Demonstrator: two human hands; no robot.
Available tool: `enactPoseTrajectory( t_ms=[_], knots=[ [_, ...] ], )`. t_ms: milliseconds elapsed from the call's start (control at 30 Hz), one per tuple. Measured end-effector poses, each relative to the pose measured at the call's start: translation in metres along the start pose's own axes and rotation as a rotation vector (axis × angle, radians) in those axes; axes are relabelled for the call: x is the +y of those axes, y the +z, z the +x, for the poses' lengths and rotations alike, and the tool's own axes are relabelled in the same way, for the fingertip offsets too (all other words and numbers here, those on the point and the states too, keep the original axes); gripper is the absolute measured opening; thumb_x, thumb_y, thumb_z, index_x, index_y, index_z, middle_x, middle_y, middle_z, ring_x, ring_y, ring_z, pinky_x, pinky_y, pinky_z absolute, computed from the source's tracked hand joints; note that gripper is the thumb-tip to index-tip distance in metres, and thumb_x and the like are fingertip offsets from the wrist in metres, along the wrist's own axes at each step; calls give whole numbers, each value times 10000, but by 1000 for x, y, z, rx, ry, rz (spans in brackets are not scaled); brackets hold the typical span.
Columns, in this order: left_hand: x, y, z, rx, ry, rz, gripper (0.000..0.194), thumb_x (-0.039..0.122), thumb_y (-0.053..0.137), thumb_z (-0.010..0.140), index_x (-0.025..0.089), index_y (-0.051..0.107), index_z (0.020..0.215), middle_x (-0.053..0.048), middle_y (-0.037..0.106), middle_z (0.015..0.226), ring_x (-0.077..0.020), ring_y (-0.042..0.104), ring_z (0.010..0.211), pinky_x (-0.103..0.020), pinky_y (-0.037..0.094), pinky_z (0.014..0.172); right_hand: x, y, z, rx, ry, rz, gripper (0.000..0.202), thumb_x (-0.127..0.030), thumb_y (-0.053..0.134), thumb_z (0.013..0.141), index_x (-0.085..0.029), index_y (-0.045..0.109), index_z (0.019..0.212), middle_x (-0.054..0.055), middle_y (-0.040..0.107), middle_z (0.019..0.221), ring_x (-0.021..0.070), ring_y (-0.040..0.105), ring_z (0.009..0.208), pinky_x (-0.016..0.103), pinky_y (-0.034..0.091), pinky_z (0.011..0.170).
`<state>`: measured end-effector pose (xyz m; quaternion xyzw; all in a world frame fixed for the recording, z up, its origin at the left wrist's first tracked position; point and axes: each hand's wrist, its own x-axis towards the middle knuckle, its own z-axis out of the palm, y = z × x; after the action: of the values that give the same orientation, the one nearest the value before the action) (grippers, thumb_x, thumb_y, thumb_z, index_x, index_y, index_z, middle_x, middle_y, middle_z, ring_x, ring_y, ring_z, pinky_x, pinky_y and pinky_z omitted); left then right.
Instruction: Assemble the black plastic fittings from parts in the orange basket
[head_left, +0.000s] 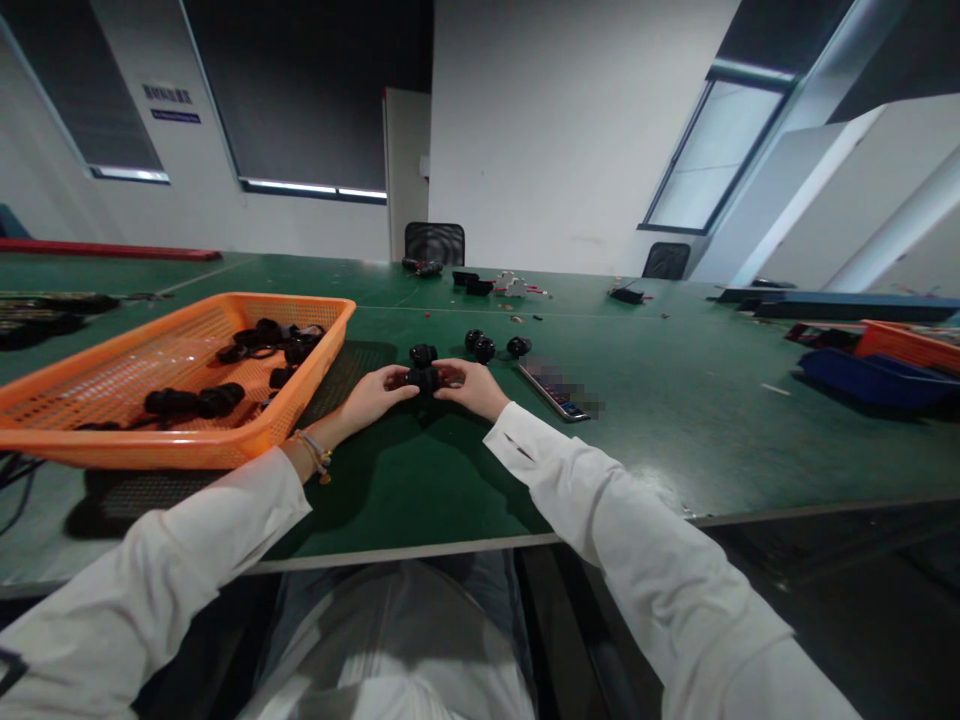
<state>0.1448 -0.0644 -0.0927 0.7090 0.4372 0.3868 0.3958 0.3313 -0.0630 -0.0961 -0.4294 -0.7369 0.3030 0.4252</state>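
Between the fingertips of my left hand (379, 393) and my right hand (472, 387) is a small black rounded part (424, 381), gripped from both sides low over the green table. A second black rounded piece (422, 354) shows just beyond it; whether the two are joined I cannot tell. Both hands are closed, thumbs toward me. Past my right hand lie more black rounded parts (480, 346), with another one (518, 346) a little to their right. Left of my left hand stands an orange perforated basket (247, 440) holding several black parts (196, 400).
A phone (553, 388) lies right of my right hand. Dark pieces (472, 284) and a metal item (517, 285) sit farther back on the green table (675, 400). A blue tray (870, 380) is at the right. The table's front edge (450, 548) runs below my forearms.
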Motion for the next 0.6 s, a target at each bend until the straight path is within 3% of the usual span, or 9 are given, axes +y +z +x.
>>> enactPoseTrajectory(
  t_ms=[267, 600],
  knots=[
    [-1, 0, 0, -22, 8, 9, 485, 401, 622, 555, 118, 544, 941, -101, 610, 977, -236, 560, 909, -386, 422, 818, -1, 1, -2, -18, 3, 93, 353, -102, 662, 536, -162, 613, 881, -10, 618, 728, 108, 594, 686, 289, 480, 746],
    [0, 0, 0, -12, 2, 62, 446, 403, 595, 573, 125, 549, 919, -87, 614, 954, -224, 565, 874, -363, 421, 793, 1, 0, -1, -27, 22, 56, 378, -183, 673, 572, -151, 635, 947, 24, 651, 748, 133, 616, 705, 310, 487, 748]
  ],
)
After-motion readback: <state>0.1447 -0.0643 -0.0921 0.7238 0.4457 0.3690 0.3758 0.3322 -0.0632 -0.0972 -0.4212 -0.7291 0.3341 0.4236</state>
